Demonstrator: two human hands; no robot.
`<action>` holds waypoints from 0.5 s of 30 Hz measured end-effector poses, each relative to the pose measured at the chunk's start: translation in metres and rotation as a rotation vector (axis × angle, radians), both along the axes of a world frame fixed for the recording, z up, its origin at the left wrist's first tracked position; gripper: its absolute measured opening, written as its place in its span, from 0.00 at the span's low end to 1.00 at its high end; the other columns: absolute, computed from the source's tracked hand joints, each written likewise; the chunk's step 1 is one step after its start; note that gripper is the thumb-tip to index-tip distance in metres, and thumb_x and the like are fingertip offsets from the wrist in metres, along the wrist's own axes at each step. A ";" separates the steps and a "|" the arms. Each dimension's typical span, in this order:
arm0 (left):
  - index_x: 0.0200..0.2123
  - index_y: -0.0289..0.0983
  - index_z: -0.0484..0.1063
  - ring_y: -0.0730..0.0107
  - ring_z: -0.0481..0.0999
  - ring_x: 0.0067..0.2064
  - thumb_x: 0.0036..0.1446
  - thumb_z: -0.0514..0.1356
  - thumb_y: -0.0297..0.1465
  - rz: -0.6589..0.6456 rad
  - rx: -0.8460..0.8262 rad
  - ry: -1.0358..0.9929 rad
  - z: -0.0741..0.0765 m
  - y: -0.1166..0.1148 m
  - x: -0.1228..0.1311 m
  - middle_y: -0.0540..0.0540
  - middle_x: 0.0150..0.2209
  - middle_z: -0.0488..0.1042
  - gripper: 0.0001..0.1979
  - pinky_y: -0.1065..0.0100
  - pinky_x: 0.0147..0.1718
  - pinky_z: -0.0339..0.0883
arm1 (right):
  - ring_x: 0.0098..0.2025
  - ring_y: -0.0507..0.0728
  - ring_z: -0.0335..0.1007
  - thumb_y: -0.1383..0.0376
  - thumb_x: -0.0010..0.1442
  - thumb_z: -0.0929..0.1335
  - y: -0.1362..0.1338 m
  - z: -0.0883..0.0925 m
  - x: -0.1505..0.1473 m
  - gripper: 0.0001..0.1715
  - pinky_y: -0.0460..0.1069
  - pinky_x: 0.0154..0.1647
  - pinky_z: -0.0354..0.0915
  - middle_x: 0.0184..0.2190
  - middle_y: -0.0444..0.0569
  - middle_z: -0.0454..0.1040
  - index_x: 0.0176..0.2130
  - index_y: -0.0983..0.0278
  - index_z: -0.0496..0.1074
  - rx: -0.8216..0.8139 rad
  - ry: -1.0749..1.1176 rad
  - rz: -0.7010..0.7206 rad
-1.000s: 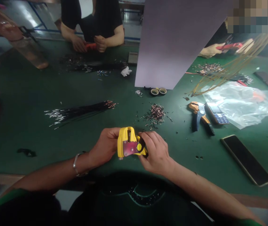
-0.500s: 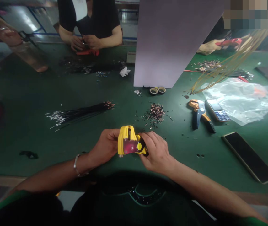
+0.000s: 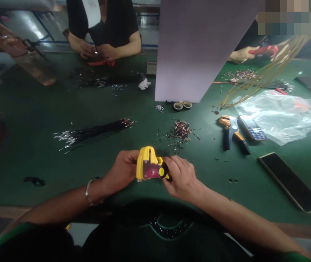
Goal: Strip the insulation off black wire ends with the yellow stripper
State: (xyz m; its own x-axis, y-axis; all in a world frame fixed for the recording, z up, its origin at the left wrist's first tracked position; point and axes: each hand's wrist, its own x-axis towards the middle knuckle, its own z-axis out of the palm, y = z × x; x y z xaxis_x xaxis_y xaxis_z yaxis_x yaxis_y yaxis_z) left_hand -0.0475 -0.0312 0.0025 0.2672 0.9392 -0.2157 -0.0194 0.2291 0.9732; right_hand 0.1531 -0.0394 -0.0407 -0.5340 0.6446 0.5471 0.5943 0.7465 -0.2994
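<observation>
Green worktop, the person's arms resting at its near edge. Left hand and right hand both closed around a yellow wire stripper, held just above the worktop. Its long axis runs roughly side to side, ends tucked into each palm, yellow top facing away from the person. Black wire bundle and pile of cut wire ends lie beyond.

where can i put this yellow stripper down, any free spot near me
Widest patch of green mat: below the black wire bundle, left of your left hand and the yellow wire stripper. Smaller one: between your right hand and the smartphone, with a few scraps. Crowded: around the blue-and-orange wire stripper, keypad phone and plastic bag.
</observation>
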 end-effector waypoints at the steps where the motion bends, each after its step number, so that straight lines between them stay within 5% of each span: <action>1: 0.26 0.34 0.78 0.77 0.71 0.23 0.42 0.72 0.32 0.009 -0.010 -0.001 0.000 0.000 0.000 0.50 0.22 0.76 0.09 0.77 0.23 0.67 | 0.34 0.62 0.68 0.69 0.54 0.62 0.000 0.000 0.000 0.21 0.56 0.33 0.70 0.35 0.57 0.72 0.49 0.70 0.61 0.001 -0.009 -0.002; 15: 0.25 0.35 0.79 0.76 0.74 0.24 0.44 0.72 0.32 0.021 0.002 -0.034 -0.012 0.001 -0.003 0.50 0.24 0.78 0.07 0.76 0.25 0.69 | 0.31 0.61 0.67 0.70 0.54 0.61 0.001 -0.004 0.001 0.17 0.54 0.29 0.68 0.31 0.55 0.71 0.46 0.69 0.61 0.012 -0.041 0.004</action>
